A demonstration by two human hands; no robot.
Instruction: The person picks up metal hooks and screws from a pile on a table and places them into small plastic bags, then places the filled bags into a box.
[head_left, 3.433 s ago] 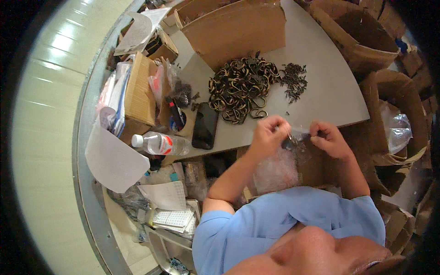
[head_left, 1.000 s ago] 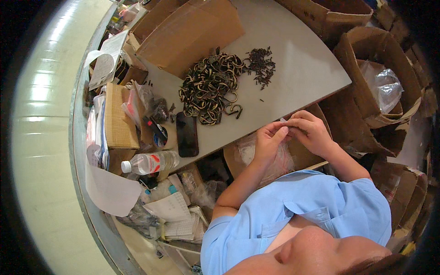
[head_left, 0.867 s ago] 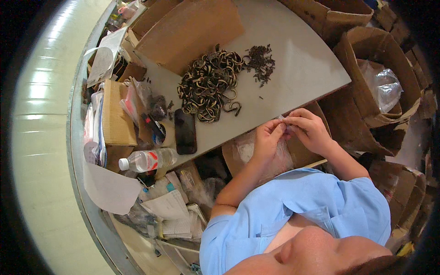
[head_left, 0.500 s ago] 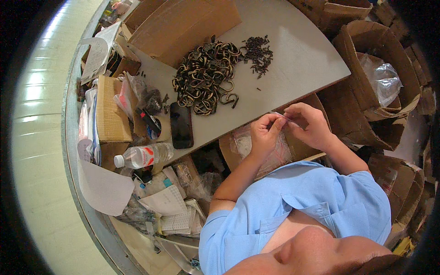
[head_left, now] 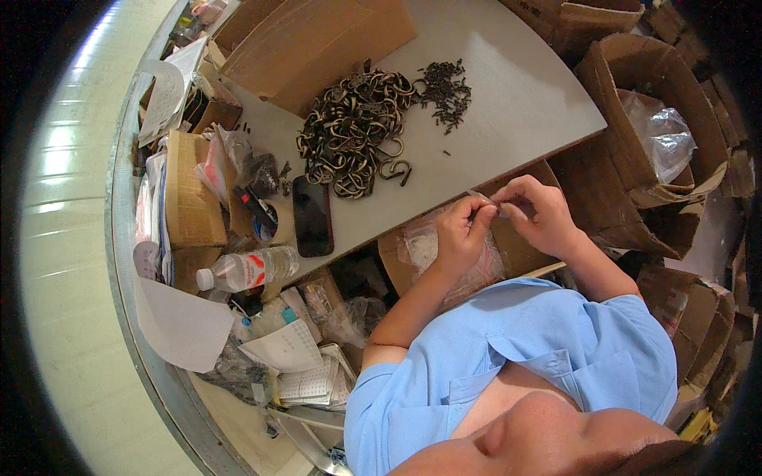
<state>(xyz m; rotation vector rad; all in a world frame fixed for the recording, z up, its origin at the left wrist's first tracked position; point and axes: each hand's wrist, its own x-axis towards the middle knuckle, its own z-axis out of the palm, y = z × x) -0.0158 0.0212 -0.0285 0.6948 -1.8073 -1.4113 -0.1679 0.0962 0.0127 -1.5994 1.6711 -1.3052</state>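
Both hands meet just off the tabletop (head_left: 508, 103) edge: left hand (head_left: 459, 238) and right hand (head_left: 540, 214), each grip pinched on a small clear bag (head_left: 482, 196) held over an open box (head_left: 516, 246). Hooks (head_left: 353, 131) and screws (head_left: 446, 91) lie well apart. Risk: the thin film may slip, spilling contents into the box.

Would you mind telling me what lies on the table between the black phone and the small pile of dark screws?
In the head view, a heap of bronze-coloured metal hooks lies between the black phone and the pile of dark screws, on the grey table.
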